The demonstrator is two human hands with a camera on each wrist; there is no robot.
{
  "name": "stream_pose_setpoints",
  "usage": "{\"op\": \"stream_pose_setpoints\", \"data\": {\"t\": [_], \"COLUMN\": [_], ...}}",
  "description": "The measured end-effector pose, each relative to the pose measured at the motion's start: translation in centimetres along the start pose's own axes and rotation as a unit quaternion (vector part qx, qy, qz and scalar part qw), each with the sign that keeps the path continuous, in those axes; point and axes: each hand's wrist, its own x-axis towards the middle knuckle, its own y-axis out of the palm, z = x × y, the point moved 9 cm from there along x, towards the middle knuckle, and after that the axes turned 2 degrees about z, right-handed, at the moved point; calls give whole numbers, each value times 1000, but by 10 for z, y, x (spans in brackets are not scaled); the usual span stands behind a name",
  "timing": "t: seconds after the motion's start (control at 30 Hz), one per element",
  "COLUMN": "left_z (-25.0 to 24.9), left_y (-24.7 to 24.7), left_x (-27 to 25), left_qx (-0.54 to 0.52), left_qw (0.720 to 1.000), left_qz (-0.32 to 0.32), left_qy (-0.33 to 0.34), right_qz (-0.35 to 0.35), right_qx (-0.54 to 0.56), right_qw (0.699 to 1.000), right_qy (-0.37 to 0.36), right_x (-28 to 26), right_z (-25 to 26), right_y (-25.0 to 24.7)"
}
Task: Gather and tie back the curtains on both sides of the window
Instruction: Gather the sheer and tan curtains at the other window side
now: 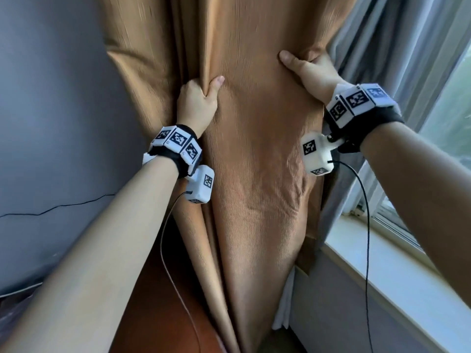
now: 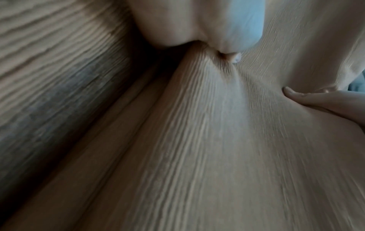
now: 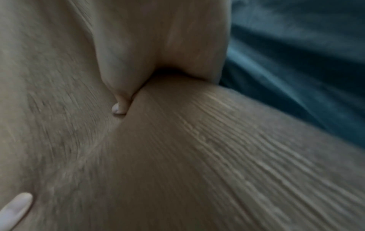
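Item: tan curtain (image 1: 254, 174). It hangs in the middle of my head view with its long axis vertical, running from the top edge down past the near lower edge, between the grey wall (image 1: 51, 98) on the left and the window (image 1: 453, 123) on the right. The fabric is a ribbed weave with fine lengthwise ridges and a slight sheen. It falls in deep vertical folds on the left and lies in a broad, flatter panel at centre, with diagonal creases low on the right.

Left hand (image 1: 197, 103): I see its fingers curled round a vertical fold at the panel's left edge, the thumb laid over the front of the cloth. The left wrist view shows fabric bunched into a pucker under the thumb (image 2: 227, 31).

Right hand (image 1: 309, 70): it grips the curtain's right edge, higher than the left hand, with the thumb stretched across the front face and the fingers wrapped behind, out of sight. The right wrist view shows its thumb (image 3: 122, 78) pressed into the weave.

Adjacent: a grey sheer curtain (image 1: 395, 47) hangs just right of the tan one, and a pale window sill (image 1: 382, 263) runs along the near right.
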Motion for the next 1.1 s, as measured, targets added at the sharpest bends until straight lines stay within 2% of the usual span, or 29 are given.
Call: {"op": "stream_pose_setpoints", "data": {"t": [0.3,0.57,0.73,0.93,1.1], "left_z": [40,43,26,-7,-27], "left_y": [35,47,57,65,57], "left_x": [49,48,20,-26,-68], "left_qx": [-26,-51,-73,-43,-10], "left_qw": [1000,999,996,994,995], "left_qz": [15,20,47,100,98], "left_qy": [4,-1,-14,-18,-32], "right_qz": [-34,-52,-63,-121,-134], "right_qx": [-36,-56,-66,-109,-14], "right_qw": [999,997,995,986,991], "right_qy": [11,16,36,41,-22], "right_x": [36,29,-16,-111,-194], "right_z": [-15,-18,-16,-10,-5], "right_y": [18,18,-7,-47,-82]}}
